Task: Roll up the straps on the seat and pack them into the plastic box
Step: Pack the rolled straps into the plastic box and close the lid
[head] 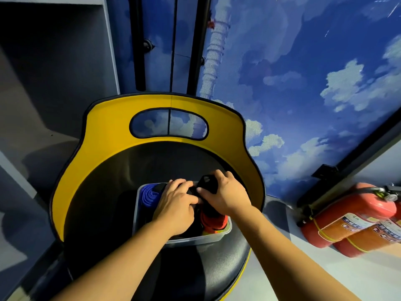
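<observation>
On the black padded seat [195, 274] with its yellow curved backrest, a clear rectangular plastic box [219, 234] is seen, and both hands are met over its far right corner. A black rolled strap [208, 181] is held directly under and between the hands, at the box's far edge, with its top standing above the rim; its long axis cannot be told, since most of it is covered. The right hand [225, 194] is curled round the roll from the right, thumb laid across its near side, and is the nearer of the two. The left hand [176, 205] is bent at the fingers and pressed against the roll from the left. Inside the box, a blue rolled strap [148, 195] is lodged at the far left and an orange rolled strap [213, 222] lies just below the right hand. A short downward push into the gap between them is judged to be required.
</observation>
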